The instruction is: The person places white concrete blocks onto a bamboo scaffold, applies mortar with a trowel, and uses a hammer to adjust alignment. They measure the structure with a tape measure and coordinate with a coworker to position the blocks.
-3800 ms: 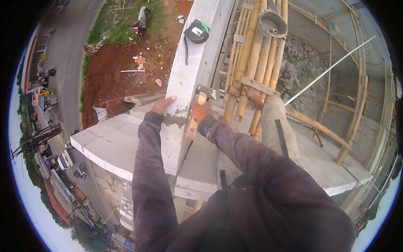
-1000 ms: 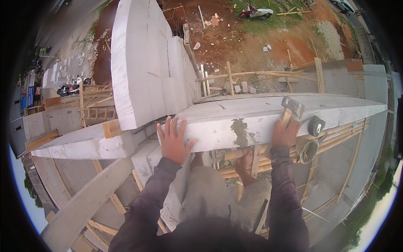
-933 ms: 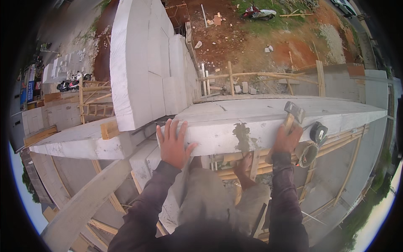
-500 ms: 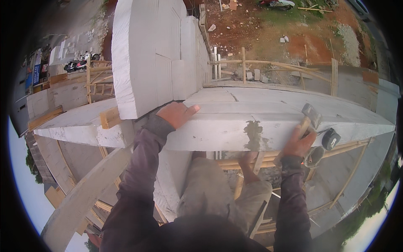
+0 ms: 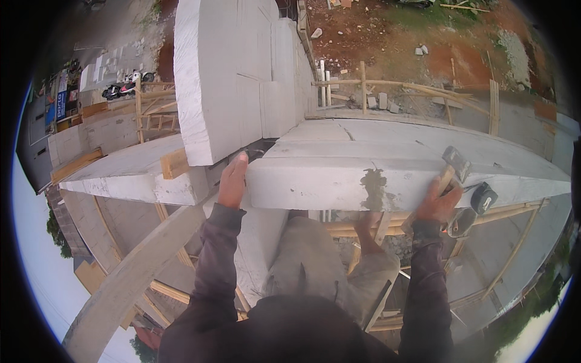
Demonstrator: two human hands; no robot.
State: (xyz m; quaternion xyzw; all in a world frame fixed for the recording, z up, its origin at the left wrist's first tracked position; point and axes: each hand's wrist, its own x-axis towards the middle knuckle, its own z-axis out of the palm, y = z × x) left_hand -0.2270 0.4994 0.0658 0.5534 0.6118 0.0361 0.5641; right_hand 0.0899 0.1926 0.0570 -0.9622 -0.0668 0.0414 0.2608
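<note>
My left hand (image 5: 232, 183) is open, its fingers stretched out beside the left end of a white block wall top (image 5: 302, 181). The fingertips reach the dark gap between that end and an upright white block slab (image 5: 221, 72). Around the wooden handle of a hammer (image 5: 457, 164) my right hand (image 5: 437, 202) is closed. The hammer's metal head lies over the wall's top edge. Just right of that hand is a black-and-grey tape measure (image 5: 483, 198) at the wall's face. Below it, a roundish grey object (image 5: 462, 222) is too unclear to name.
A wood piece (image 5: 174, 164) juts out by the slab's foot. A long grey beam (image 5: 133, 266) slants down at lower left. Bamboo scaffolding (image 5: 363, 91) stands beyond the wall, with more poles under it. A wet grey patch (image 5: 373, 187) marks the near face.
My left hand has slid left off the wall top to its left end, fingers now straightened toward the gap. My right hand keeps hold of the hammer. The view has shifted slightly.
</note>
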